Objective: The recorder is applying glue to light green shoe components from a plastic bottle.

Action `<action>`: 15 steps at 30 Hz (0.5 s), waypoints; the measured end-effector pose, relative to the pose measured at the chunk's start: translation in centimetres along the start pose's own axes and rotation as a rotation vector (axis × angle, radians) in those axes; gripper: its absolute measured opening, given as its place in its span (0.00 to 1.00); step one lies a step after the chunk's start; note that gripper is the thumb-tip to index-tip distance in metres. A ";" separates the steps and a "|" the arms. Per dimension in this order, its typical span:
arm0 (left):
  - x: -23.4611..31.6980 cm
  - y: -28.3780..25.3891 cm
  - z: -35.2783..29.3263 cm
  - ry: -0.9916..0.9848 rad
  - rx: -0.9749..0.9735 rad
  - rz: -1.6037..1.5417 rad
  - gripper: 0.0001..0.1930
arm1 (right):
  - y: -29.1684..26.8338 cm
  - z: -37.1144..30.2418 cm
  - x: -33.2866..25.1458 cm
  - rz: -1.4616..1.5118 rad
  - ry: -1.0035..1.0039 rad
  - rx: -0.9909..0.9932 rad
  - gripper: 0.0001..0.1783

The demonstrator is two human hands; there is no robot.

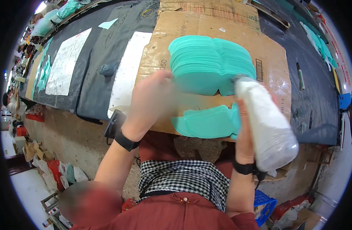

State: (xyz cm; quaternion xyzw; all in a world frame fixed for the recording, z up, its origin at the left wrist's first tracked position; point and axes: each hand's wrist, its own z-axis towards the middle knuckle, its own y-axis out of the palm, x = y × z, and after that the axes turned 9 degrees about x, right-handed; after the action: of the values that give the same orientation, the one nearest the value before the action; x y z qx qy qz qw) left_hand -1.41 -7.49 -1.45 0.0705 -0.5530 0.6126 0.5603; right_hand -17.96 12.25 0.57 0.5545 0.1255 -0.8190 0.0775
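Note:
Both my hands are over a flattened cardboard sheet (273,50). My right hand (245,134) is closed round a white bottle-shaped container (267,122) wrapped in clear plastic, its dark narrow tip pointing at the teal pieces. A fanned stack of teal flat cut pieces (200,57), notched in the middle, lies just beyond. Nearer me, a few more teal pieces (210,122) overlap at the cardboard's front edge. My left hand (155,96) is raised to the left of the stack; motion smears its fingers, and I cannot make out whether anything is in them.
White sheets (68,63) lie on the dark table cover (95,46) to the left, near a crumpled dark lump (107,70). On the right rests a marker pen (300,76). A blue crate (264,207) stands below the table, right of me.

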 end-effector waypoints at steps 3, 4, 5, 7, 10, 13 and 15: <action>0.3 0.3 0.1 0.047 -0.003 0.037 0.12 | 4.2 -3.2 -0.5 -0.072 -0.339 -0.096 0.24; 0.3 0.3 0.0 0.068 0.005 0.071 0.12 | 5.0 -2.9 -0.1 -0.002 -0.450 -0.208 0.25; 0.2 0.1 0.1 0.039 -0.026 0.049 0.13 | 5.6 -2.8 0.6 0.068 -0.560 -0.321 0.25; 0.1 -0.1 -0.1 0.021 0.013 0.058 0.14 | 4.4 -2.4 2.2 0.065 -0.554 -0.365 0.26; 0.1 0.3 0.1 0.000 0.054 0.019 0.14 | 0.1 -3.2 3.7 -0.105 0.139 -0.149 0.28; 0.0 0.1 0.2 0.033 0.031 -0.013 0.13 | -2.6 -0.1 1.9 -0.196 -0.151 0.132 0.34; -0.1 0.0 0.2 0.043 0.020 0.005 0.12 | -3.8 1.0 2.2 -0.325 -0.206 0.159 0.36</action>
State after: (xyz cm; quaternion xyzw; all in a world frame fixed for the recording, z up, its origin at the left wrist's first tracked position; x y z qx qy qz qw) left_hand -1.49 -7.73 -1.49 0.0615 -0.5351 0.6208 0.5696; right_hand -20.72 15.65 -0.68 0.4447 0.1400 -0.8804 -0.0873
